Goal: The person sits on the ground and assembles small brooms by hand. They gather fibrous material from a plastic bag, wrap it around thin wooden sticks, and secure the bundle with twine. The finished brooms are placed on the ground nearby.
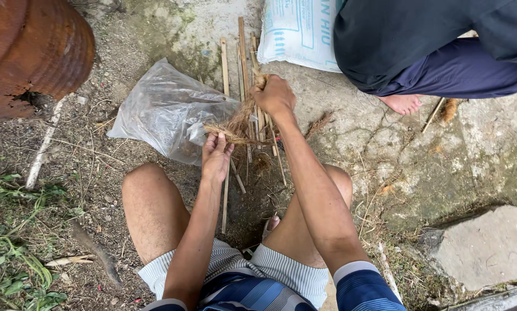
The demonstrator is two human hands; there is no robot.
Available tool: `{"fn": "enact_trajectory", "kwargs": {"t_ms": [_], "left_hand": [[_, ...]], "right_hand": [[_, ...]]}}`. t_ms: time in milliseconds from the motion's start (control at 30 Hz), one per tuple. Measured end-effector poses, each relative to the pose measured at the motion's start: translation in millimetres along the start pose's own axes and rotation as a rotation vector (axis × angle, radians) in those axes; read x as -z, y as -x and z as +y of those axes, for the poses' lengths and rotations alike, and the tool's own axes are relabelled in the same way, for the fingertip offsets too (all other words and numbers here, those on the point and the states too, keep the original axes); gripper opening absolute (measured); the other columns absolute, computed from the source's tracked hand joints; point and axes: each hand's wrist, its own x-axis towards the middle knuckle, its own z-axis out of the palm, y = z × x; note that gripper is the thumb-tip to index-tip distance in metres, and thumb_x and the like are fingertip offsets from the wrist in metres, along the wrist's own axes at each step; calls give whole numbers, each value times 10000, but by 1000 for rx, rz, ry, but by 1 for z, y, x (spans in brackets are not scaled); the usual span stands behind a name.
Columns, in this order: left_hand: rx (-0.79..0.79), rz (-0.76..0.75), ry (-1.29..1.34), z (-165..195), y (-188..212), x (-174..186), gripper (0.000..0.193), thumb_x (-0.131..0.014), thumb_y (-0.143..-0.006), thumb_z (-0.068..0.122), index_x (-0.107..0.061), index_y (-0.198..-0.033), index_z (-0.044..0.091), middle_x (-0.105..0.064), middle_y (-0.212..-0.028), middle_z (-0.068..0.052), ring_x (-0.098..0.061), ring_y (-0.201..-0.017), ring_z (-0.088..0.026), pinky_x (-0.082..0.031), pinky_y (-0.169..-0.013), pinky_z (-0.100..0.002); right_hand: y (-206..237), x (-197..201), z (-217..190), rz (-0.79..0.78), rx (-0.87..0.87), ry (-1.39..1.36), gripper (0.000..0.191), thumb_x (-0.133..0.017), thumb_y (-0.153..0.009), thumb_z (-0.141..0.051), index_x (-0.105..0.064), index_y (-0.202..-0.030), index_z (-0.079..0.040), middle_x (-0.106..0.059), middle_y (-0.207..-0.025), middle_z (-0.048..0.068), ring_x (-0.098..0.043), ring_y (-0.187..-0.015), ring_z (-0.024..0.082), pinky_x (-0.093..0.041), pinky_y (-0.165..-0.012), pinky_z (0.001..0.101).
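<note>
Currently: both hands work a tuft of brown fibre above a bundle of thin sticks on the ground.

Head view: the left hand [215, 156] has its fingers closed on the near end of the fibre [238, 125]; the right hand [274, 95] has its fingers closed around the far end, over the sticks [244, 75]. The fibre spans between both hands. A clear plastic bag [163, 109] lies just left; a rusty drum [31, 49], a white sack [296, 31] and another person's bare foot [401, 103] are nearby.
</note>
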Motion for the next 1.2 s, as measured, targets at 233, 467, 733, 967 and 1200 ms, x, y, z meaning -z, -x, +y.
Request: {"fn": "enact_trajectory", "kwargs": {"t_ms": [233,467,733,967,1200], "left_hand": [[127,243,-360,1,26,21,159,-510,-1006,129,-635,-1094,85,-606,-927,-20,-622,-866,-165,-592,-869,-340],[-91,264,-968,-33,22,27,135,-617,-999,104,-605,-1001,-30,-637,-860,-117,-621,-769,-237,-514,-739,-395],[-628,348,-1432,-27,31,20,389,-663,-838,15,-565,-1210,-40,-644,-1067,-271,-670,-870,-378,-558,-742,-478],[77,250,-724,1,1,12,501,-456,-1063,85,-270,-1521,-3,-682,-1080,-296,-689,-657,-274,-619,-571,-372],[-121,344,-450,26,-10,15,589,-451,-1076,187,-164,-1581,93,-605,-1361,-250,-680,-1140,-275,-579,-1029,-393]], "right_hand": [[-7,22,11,-3,-54,-17,351,-655,-962,-479,-628,-1053,-140,-618,-798,28,-561,-716,133,-512,-692,359],[-3,30,22,-19,96,-84,421,-740,-924,-415,-619,-1041,-29,-648,-913,100,-632,-877,181,-523,-874,395],[1,37,29,-60,119,8,426,-732,-928,-432,-631,-1010,-26,-653,-905,118,-659,-903,218,-541,-878,392],[14,32,21,-127,143,403,374,-655,-981,-481,-682,-1043,-113,-642,-835,39,-626,-785,140,-553,-744,368],[38,-6,-5,-284,315,766,432,-693,-940,-542,-684,-1037,-121,-525,-753,-3,-472,-664,101,-457,-651,305]]}}
